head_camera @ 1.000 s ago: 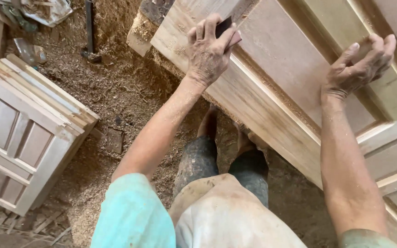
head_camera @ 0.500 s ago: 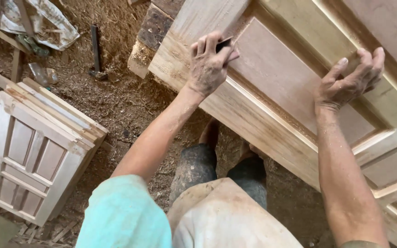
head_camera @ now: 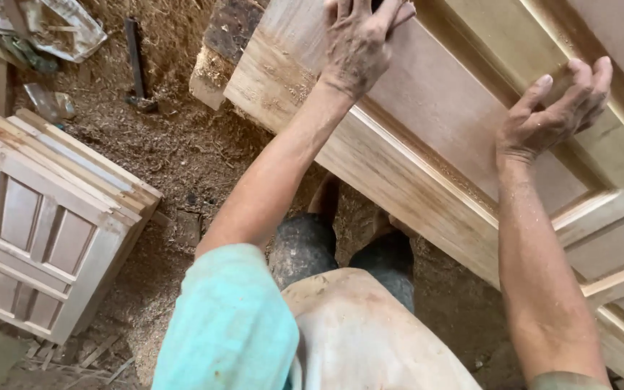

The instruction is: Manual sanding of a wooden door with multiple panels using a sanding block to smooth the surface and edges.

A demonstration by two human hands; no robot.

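**Both hands on the door**

We see the door (head_camera: 427, 137), a pale panelled wooden one, lying flat across the upper right of the frame, its near edge running from upper centre down to the lower right. Our left hand (head_camera: 359, 43) rests at the top centre, palm down on the flat panel, its fingers spread loosely and reaching out of the frame; something small and dark shows at the fingertips, too cut off to identify, so we cannot tell whether the hand grips anything. Our right hand (head_camera: 554, 112) sits at the upper right, fingers curled and bent over the raised moulding between panel and frame, touching the wood with the fingertips and enclosing nothing we can see.

Below the door, at the lower centre, we see dark trousers (head_camera: 305, 249) and a light cloth (head_camera: 370, 332) at the waist. The ground (head_camera: 182, 152) is covered with sawdust and shavings. At the left a stack of smaller panelled doors (head_camera: 45, 231) lies on it. A hammer (head_camera: 137, 65) lies in the upper left, near a crumpled sheet (head_camera: 45, 25).
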